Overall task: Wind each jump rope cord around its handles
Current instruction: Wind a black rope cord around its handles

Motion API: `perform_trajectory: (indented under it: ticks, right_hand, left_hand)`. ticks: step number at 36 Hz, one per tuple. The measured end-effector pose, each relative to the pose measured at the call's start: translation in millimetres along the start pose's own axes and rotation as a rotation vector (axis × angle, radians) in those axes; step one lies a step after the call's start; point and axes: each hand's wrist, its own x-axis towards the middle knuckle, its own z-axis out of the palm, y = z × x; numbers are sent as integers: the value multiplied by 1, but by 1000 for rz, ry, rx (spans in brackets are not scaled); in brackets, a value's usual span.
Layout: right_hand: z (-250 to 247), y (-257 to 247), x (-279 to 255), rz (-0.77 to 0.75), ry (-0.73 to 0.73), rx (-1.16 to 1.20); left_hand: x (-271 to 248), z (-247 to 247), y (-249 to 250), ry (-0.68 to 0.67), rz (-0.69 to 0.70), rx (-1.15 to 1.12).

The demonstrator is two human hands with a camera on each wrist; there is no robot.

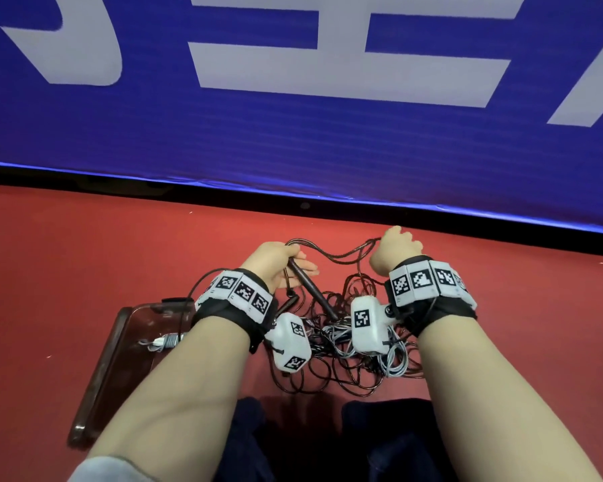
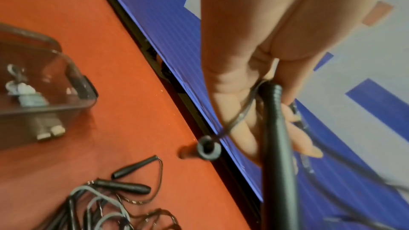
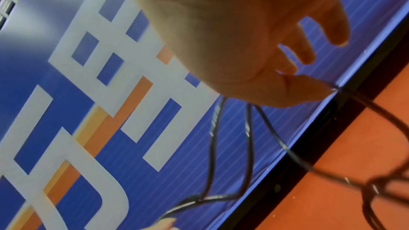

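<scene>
right hand [image 3: 232,41] | pinches black cord [image 3: 250,128] | blue banner [image 3: 66,104] behind

Head view: looks from above, forward and down, at both forearms over the red floor [image 1: 84,259] and the blue banner [image 1: 293,140].
Left wrist view: very near the left hand [image 2: 250,80], looking along the palm.
Right wrist view: very near the right hand [image 3: 232,38].
Shared: floor, banner, dark cord [image 3: 247,128].

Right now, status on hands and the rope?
Left hand grips black handle. Right hand pinches black cord, lifted. Not yet wound. Tangled pile of cords on the floor underneath.
</scene>
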Motion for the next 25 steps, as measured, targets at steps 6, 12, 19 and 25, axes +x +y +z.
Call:
perform_trajectory:
  ticks: [6,12,19,25]
  right_hand:
    - [-11,0,-4,-240,24,291]
    - [7,-21,-31,-544,-448,419]
    - [23,-19,-15,-537,-282,432]
    - [18,-15,1,-358,-91,812]
  left_hand:
    - [-2,-4,5,-24,-71,-211]
    - [-1,4,8,10,-6,-274]
    - [-10,10,18,-110,-49,-556]
    - [-10,14,20,120,-29,-675]
